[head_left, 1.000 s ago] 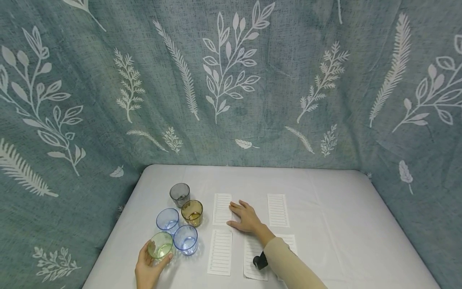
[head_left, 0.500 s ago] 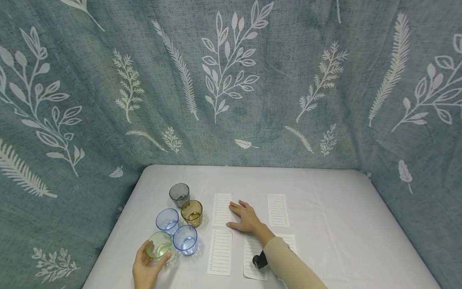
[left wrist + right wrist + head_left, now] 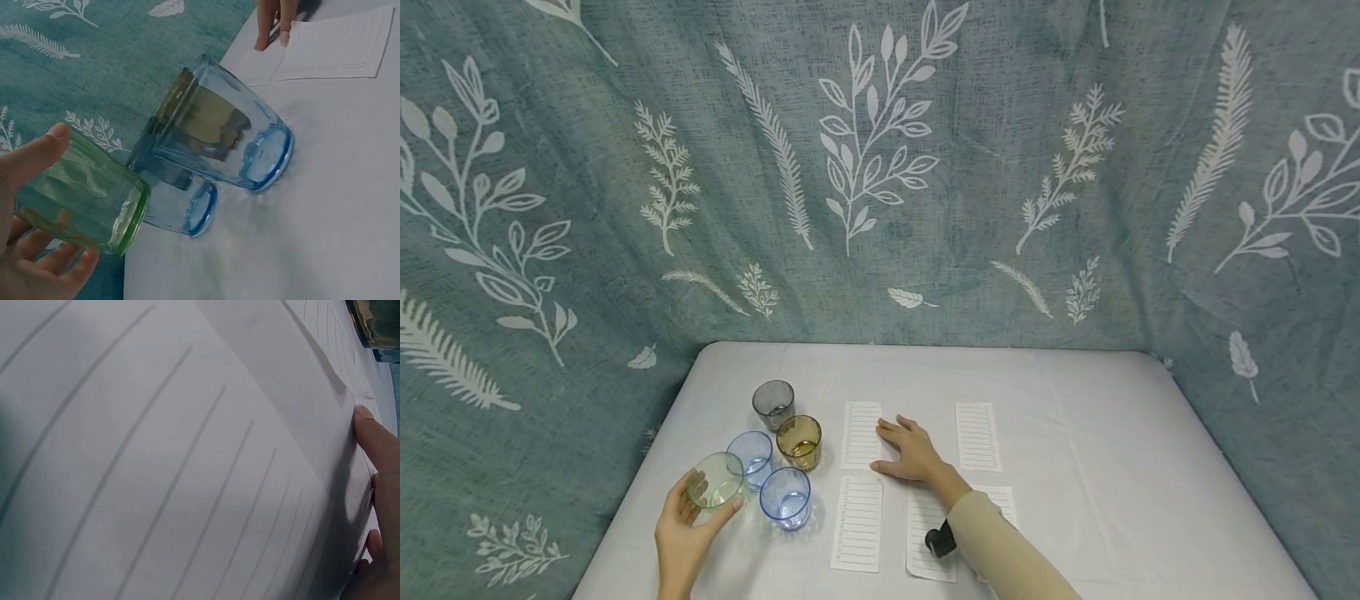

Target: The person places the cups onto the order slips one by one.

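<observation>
My left hand (image 3: 679, 537) grips a clear green glass (image 3: 718, 483) round its side, thumb on the right and fingers on the left. In the left wrist view the green glass (image 3: 87, 194) is tilted and its base shows apart from the white tabletop. Two blue glasses (image 3: 786, 500) stand just to its right, the farther one partly overlapped by it. Behind them are an amber glass (image 3: 800, 443) and a grey glass (image 3: 773, 407). My right hand (image 3: 913, 452) lies with fingers spread at the right edge of a lined paper slip (image 3: 860, 435).
Several more lined paper slips (image 3: 857, 525) lie in two rows at mid-table, some partly under the right sleeve (image 3: 1000, 546). A black wrist strap piece (image 3: 940, 540) shows at the cuff. A green leaf-patterned cloth (image 3: 880, 292) hangs behind and beside the white table (image 3: 1120, 467).
My left hand has carried the green glass up and to the left, away from the nearer blue glass and in front of the farther one. The right hand stays put.
</observation>
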Motion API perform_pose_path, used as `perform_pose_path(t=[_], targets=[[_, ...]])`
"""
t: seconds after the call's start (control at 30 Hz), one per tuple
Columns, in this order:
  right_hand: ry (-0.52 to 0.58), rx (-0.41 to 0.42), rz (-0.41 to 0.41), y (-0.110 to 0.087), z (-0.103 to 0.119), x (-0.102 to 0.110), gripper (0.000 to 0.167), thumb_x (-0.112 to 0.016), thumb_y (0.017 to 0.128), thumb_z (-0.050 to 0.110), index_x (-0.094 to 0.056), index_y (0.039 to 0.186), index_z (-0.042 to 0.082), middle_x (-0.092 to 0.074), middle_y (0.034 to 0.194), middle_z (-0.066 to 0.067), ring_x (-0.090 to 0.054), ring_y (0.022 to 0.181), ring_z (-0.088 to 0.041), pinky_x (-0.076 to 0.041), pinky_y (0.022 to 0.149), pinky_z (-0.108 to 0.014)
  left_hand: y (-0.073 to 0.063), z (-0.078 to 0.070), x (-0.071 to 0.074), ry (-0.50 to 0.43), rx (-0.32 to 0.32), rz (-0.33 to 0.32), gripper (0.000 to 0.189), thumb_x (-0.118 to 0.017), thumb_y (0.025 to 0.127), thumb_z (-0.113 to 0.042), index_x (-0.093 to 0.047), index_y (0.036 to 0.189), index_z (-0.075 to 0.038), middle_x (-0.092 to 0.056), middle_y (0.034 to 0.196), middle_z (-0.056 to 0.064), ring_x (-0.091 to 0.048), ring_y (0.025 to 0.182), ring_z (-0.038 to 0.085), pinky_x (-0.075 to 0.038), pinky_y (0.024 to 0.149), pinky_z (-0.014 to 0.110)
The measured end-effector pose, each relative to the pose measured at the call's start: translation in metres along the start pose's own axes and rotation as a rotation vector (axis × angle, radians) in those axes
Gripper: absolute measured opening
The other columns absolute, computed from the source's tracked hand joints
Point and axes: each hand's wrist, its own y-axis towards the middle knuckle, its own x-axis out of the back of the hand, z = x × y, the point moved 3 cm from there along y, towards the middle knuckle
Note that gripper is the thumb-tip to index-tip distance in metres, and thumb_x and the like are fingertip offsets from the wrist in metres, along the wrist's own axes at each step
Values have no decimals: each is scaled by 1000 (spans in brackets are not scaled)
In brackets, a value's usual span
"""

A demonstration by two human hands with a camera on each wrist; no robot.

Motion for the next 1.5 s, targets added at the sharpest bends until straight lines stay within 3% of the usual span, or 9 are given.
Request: perform_pose_path(t=[0.13,0.17,0.3,0.8,1.1,1.27,1.5], targets=[[-1,-4,-4,0,0,0,69,-69,81,46,-52,134,6,-43,145,-6,-30,135,-39,-25,107,-59,4,-26,5,13,19,33,80,-84,67,-6,-43,135,4,-52,131,23,-50,120,36,-39,87,3],[1,-5,-5,0,0,1,69,-69,81,45,-52,134,6,-43,145,-6,-30,135,-39,-25,107,-59,5,-35,6,30,37,47,81,-85,67,-8,-43,135,4,-51,131,24,-48,120,39,-38,86,1],[9,1,-17,0,1,1,69,-70,80,44,-53,133,4,-44,144,-7,-31,135,-39,-25,107,-60,11,-48,8,29,52,81,81,-84,68,-7,-42,136,3,-50,134,21,-46,123,37,-33,82,-4],[-52,-27,52,0,2,9,69,-67,83,46,-48,137,7,-40,147,-4,-29,137,-35,-28,108,-57,23,-74,-14,-68,-75,162,78,-82,68,1,-42,136,3,-51,132,23,-47,123,35,-36,93,5],[-110,-1,83,1,-3,13,72,-64,84,49,-46,138,6,-39,148,-5,-32,136,-32,-30,108,-53,29,-79,-32,-75,-124,212,78,-82,68,-1,-43,135,4,-52,132,22,-47,124,37,-40,103,26],[-93,30,76,1,-4,15,70,-65,85,46,-47,137,2,-40,146,-9,-33,135,-35,-31,107,-55,32,-85,-44,-111,-153,243,79,-82,68,1,-42,135,6,-49,133,25,-45,125,41,-38,103,47],[-66,36,60,0,-5,16,69,-66,85,43,-47,137,2,-41,146,-10,-34,134,-37,-31,105,-57,36,-94,-67,-138,-140,330,81,-82,70,-3,-39,138,5,-42,139,27,-41,128,43,-35,106,49]])
